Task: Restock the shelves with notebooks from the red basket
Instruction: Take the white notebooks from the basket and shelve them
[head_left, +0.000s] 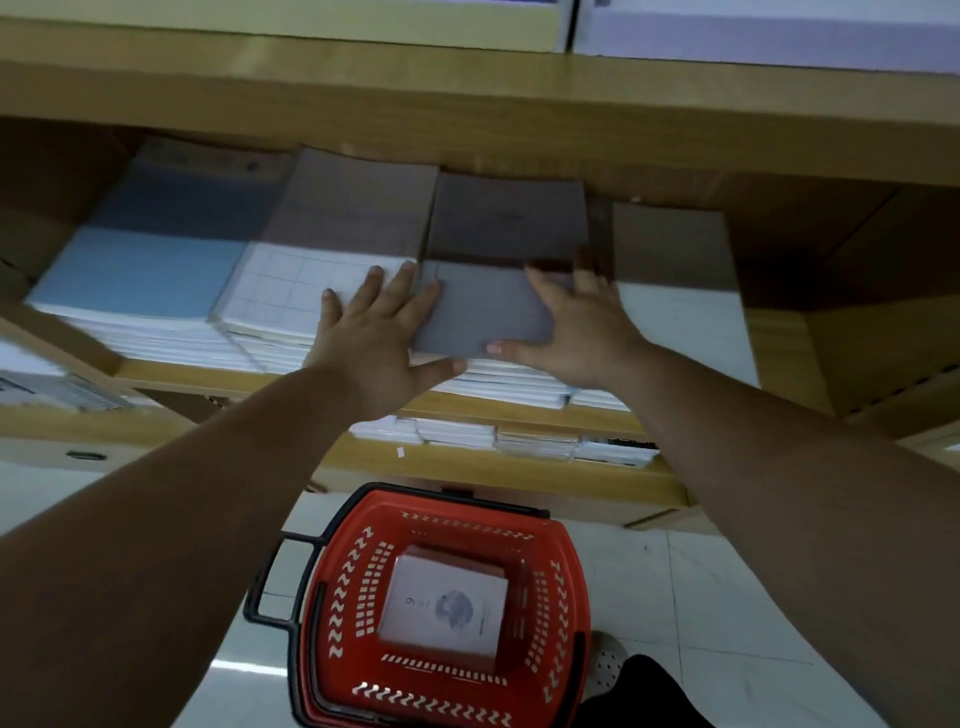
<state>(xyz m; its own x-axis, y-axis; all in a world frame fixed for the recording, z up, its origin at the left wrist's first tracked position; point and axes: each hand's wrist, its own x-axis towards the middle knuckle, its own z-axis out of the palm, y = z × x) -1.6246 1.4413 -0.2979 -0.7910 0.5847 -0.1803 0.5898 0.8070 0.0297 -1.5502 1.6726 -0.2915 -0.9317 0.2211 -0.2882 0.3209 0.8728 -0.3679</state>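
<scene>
My left hand (379, 332) lies flat with its fingers spread and straight, pressing the left edge of a grey notebook (488, 306), fingertips reaching onto the grid-covered stack (291, 291) beside it; my right hand (576, 322) is flat too, fingers straight on the notebook's right side, thumb along its front edge; neither hand is curled round anything. The grey notebook sits on top of a white-paged stack on the wooden shelf (208, 375), between the grid-covered stack and a white-covered stack (685, 322); a blue-covered stack (145, 270) lies further left. Below, on the floor, the red basket (343, 597) holds a white notebook (447, 605) with a round print on its cover.
</scene>
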